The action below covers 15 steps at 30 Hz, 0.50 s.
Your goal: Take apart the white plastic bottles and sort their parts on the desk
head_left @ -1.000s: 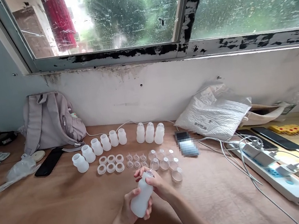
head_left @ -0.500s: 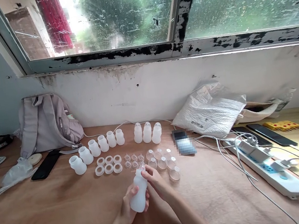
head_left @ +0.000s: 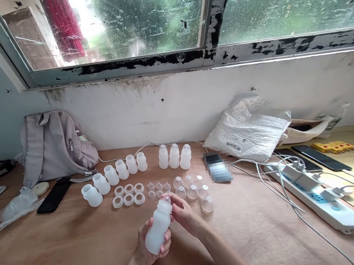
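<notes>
My left hand (head_left: pixel 151 245) is wrapped round a frosted white baby bottle (head_left: pixel 159 228), which leans with its top to the right. A clear nipple (head_left: pixel 166 196) tops the bottle, with a white collar ring at its neck. The fingers of my right hand (head_left: pixel 183 212) are bent against the right side of that collar. Just beyond my hands lie several clear nipples (head_left: pixel 158 186), white collar rings (head_left: pixel 129 199) to their left, and clear dome caps (head_left: pixel 192 192) to their right. Open bottle bodies (head_left: pixel 111 175) form a row behind, beside three capped bottles (head_left: pixel 174 155).
On the left are a grey backpack (head_left: pixel 57 145), a black phone (head_left: pixel 54 196) and a plastic bag (head_left: pixel 21 204). To the right, a white power strip (head_left: pixel 324 202) with loose cables lies near a silver mailer bag (head_left: pixel 247 129). A wall and window stand behind the table.
My left hand has shifted the bottle slightly left and down, tilting it more. My right fingers have slid from the nipple tip to the side of the collar.
</notes>
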Each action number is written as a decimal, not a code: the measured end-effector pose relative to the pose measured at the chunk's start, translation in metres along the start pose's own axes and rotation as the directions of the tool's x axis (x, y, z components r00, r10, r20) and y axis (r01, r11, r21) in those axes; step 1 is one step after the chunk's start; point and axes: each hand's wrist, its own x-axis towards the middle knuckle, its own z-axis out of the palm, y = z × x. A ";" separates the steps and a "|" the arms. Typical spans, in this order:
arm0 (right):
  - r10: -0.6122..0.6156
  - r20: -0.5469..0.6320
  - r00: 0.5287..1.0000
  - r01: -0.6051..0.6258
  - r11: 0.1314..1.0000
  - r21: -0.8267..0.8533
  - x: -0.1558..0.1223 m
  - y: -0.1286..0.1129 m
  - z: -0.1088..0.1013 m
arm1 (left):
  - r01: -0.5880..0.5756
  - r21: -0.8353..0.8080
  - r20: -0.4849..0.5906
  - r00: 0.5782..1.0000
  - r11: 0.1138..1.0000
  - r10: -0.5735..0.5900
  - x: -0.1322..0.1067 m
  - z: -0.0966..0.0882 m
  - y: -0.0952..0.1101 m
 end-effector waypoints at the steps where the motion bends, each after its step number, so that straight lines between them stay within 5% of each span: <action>1: -0.022 -0.022 1.000 0.022 1.000 0.007 0.001 0.000 -0.001 | 0.002 0.010 -0.013 1.000 1.000 -0.002 0.000 0.001 0.000; 8: -0.126 -0.209 0.970 0.115 0.991 -0.062 0.004 -0.002 -0.020 | 0.094 0.161 -0.122 0.990 0.982 -0.074 0.002 0.008 0.001; 15: -0.105 -0.207 0.973 0.108 0.994 0.006 0.005 0.002 -0.025 | 0.075 0.162 -0.159 0.986 0.984 -0.049 -0.003 0.014 0.000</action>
